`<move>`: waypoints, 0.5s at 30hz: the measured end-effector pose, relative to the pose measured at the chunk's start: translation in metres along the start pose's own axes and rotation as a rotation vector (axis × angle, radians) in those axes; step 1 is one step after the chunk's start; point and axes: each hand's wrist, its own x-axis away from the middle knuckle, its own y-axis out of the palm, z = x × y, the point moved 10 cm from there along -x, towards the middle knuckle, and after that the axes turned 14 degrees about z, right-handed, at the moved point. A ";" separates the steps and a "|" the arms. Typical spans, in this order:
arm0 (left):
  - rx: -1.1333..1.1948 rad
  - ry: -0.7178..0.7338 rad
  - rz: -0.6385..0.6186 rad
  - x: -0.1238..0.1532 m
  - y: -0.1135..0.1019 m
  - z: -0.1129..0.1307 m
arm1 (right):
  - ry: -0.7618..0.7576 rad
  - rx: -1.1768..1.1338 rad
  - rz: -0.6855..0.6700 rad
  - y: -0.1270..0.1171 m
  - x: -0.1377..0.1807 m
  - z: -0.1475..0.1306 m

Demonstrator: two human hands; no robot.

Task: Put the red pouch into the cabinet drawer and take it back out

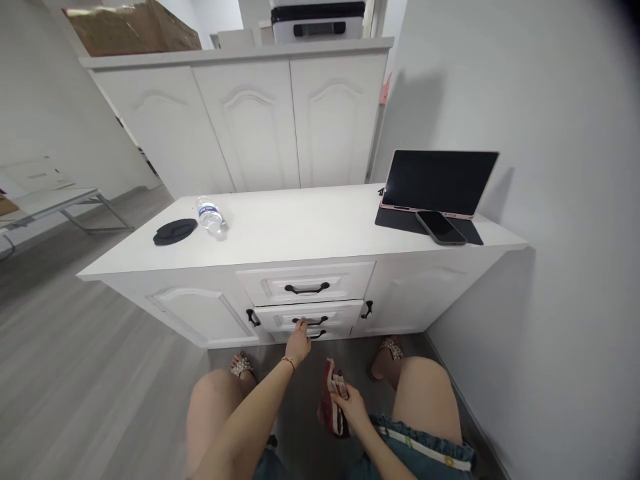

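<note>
In the head view my left hand (299,343) reaches down to the front of the white cabinet. Its fingers are closed around the black handle (318,322) of the middle drawer (274,318), near the handle's left end. Above it is the upper drawer (345,277) with its own black handle (307,289); both drawers look closed. A lower handle (319,334) shows partly behind my hand. Low between my knees, my right hand (354,408) grips a folded dark red cloth (328,408) with pale stripes; its exact kind is unclear.
On the white cabinet top (300,223) are a black flat pouch-like item (175,231), a clear plastic bottle (210,215) lying down, a propped tablet (440,181) and a phone (441,228). A wall (500,320) rises at right. A folding table (55,200) stands far left.
</note>
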 end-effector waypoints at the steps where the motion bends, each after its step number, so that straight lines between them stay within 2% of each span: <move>1: 0.006 0.000 0.018 0.002 -0.001 0.000 | -0.004 -0.002 0.003 0.000 0.000 0.000; 4: 0.032 -0.007 0.072 0.012 -0.005 -0.003 | -0.006 -0.036 -0.006 0.001 0.000 -0.001; 11: 0.000 0.048 0.104 0.045 -0.004 -0.008 | -0.048 -0.094 -0.038 0.000 0.004 -0.011; 15: 0.043 0.087 0.127 0.062 -0.004 -0.012 | -0.001 -0.218 -0.091 0.000 0.008 -0.018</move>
